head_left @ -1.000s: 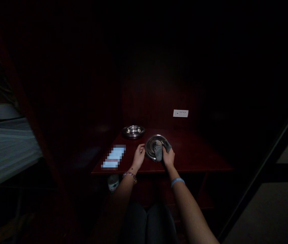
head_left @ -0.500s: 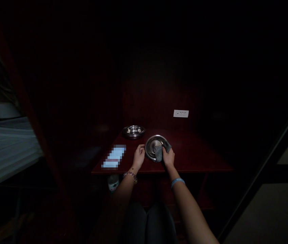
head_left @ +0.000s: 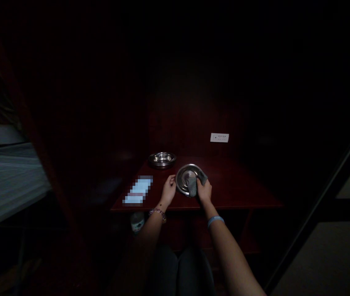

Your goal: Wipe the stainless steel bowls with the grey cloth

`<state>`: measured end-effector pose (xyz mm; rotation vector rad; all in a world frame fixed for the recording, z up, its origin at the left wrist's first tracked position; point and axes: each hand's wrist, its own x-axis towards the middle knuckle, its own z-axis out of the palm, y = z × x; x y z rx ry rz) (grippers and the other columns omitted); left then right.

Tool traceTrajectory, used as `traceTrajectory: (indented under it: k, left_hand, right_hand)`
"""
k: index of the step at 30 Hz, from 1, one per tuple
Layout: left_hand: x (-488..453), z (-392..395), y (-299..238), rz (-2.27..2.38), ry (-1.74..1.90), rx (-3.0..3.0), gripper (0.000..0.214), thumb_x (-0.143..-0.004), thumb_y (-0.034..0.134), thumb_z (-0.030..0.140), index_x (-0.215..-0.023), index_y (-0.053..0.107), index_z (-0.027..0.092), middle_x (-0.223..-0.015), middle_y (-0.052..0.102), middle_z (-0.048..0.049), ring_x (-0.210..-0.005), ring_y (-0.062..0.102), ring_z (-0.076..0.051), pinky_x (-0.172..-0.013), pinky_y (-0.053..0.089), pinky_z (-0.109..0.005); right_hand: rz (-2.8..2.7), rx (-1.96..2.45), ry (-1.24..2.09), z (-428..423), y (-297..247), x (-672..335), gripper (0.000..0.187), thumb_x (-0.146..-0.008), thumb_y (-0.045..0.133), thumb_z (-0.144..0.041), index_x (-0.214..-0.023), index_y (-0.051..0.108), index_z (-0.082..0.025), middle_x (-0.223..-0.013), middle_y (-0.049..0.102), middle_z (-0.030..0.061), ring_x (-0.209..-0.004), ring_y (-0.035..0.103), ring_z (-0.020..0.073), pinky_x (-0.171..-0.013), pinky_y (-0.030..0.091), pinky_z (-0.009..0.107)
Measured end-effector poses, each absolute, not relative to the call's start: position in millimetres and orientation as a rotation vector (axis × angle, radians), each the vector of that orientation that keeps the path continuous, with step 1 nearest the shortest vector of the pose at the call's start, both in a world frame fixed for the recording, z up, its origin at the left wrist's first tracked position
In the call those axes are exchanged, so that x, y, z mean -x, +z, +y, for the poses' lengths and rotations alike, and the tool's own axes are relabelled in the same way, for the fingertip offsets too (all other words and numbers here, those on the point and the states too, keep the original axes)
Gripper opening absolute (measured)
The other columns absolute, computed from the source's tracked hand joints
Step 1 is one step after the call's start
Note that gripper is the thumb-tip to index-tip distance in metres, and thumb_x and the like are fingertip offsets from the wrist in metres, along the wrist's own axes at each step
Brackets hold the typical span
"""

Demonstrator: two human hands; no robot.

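Observation:
A round steel plate point(head_left: 181, 177) is tilted up towards me above the dark red desk. My left hand point(head_left: 169, 190) is closed at its left rim, with the fingertips partly hidden behind the edge. On the right side, my right hand point(head_left: 205, 191) grips a grey cloth point(head_left: 192, 187) folded over the rim and pressed against the plate's inner face. Behind and to the left sits a stack of shiny steel dishes point(head_left: 162, 159).
The desk point(head_left: 230, 189) meets a back panel with a white power socket point(head_left: 219, 137). A pixelated bright rectangle point(head_left: 138, 190) lies at the desk's left. Below the front edge is a jar-like container point(head_left: 137, 222). Dark side walls stand close on both sides.
The cloth in my right hand has shifted very slightly on the plate. Both hands keep nearly the same place, and the dish stack has not moved.

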<state>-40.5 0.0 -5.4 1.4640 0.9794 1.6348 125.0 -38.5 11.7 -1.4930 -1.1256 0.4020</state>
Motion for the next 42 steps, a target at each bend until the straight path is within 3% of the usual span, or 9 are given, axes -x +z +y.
traceTrajectory:
  k: [42]
  left_hand:
    - [41.2,7.8,-12.6,0.955,1.641,-1.458,0.021,-0.08,0.053,0.029,-0.096,0.056,0.016,-0.086,0.065,-0.0054,-0.08,0.061,-0.017,-0.075,0.047,-0.03]
  right_hand:
    - [-1.135,1.538,0.39,-37.7,9.3,-125.9,0.037,-0.084,0.051,-0.038,-0.112,0.065,-0.018,-0.107,0.07,0.0088,-0.101,0.064,0.0213,-0.088,0.047,0.028]
